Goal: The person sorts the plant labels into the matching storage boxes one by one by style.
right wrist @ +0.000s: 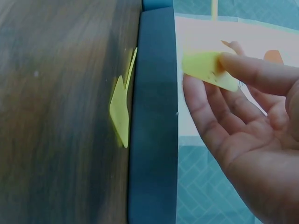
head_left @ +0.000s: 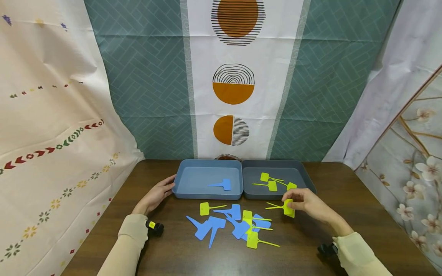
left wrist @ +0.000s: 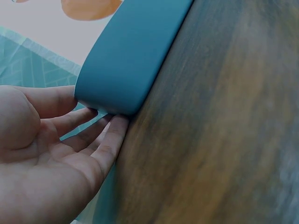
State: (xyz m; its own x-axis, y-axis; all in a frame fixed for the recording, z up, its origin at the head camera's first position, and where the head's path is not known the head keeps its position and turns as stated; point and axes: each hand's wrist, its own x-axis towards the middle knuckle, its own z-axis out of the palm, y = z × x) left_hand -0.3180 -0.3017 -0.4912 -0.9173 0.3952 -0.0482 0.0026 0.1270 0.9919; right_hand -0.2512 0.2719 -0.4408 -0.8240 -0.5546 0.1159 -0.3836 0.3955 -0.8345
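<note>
At lower right in the head view, the right hand (head_left: 312,205) pinches a yellow tag (right wrist: 201,64) by its wide end, the best spot; it looks light and bendy; the left hand (head_left: 155,197), fingers loose, touches the blue tray (head_left: 207,196).

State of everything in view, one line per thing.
Blue tray: upright, one blue tag inside
Gray tray: upright, three yellow tags inside
Loose tags: on the table, colors mixed, some overlapping
Held yellow tag: pinched, off the table
Left hand: touching blue tray's left side
Right hand: pinching that tag
</note>
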